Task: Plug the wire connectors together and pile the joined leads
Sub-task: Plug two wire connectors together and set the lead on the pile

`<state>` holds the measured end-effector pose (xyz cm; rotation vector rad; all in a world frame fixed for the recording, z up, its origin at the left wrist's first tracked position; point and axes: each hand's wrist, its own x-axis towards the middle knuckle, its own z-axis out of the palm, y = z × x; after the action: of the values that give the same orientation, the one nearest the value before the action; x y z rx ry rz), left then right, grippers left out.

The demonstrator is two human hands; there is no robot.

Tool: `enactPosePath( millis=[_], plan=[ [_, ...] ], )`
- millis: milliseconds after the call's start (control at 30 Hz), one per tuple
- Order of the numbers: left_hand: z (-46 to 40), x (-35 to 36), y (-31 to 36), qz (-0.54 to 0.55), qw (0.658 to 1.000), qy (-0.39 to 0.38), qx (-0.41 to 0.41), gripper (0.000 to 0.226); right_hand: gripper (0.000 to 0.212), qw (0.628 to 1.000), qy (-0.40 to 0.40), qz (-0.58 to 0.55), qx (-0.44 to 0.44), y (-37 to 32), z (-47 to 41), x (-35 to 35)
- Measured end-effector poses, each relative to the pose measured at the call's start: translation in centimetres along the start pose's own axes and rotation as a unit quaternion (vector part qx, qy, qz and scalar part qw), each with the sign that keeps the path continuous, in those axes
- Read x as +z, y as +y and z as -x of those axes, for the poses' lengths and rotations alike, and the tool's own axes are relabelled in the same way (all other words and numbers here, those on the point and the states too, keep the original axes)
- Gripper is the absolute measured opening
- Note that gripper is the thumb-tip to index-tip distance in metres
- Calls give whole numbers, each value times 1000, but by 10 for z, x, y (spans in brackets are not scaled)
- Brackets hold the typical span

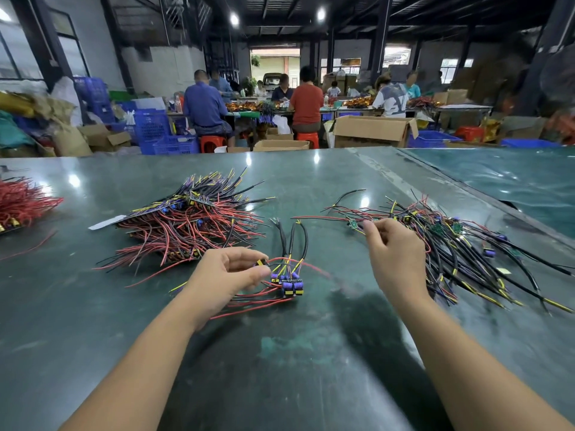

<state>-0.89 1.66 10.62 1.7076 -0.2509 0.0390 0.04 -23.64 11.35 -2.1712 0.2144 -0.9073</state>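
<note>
writing: you can't read any words or brand names here; the white paper strip (107, 222) by the big pile is too blurry to tell.
your left hand (228, 275): your fingers are curled, and your thumb and first finger pinch a small yellow and black connector (260, 262) with a red wire coming off it.
small pile (287, 283): the little bunch of purple and yellow parts with black and red wires sits on the green table (280, 368), just beside your left fingertips, on their right.
your right hand (393, 255): it is over the edge of the loose leads, fingers bent, with the fingertips at a wire; you can't tell if it really holds one.
loose leads (466, 253): a messy spread of black, red and yellow wires, under and to the right of your right hand.
big pile (193, 219): lots of red and black wires, past your left hand, farther from you.
red wires (21, 203): a bunch at the far left edge, well apart from both hands.
</note>
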Motion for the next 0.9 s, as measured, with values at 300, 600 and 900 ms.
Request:
enactPosePath(
  millis=[300,600,900],
  plan=[
    [4,11,1,-14,999,-46,24,23,39,927,-321,83,-175,-50,61,16],
    [5,12,4,45,998,-21,41,22,28,922,-372,-79,-69,-48,47,8],
    [0,6,-5,54,995,58,57,18,26,990,-76,-97,74,-21,-25,-6]
  ],
)
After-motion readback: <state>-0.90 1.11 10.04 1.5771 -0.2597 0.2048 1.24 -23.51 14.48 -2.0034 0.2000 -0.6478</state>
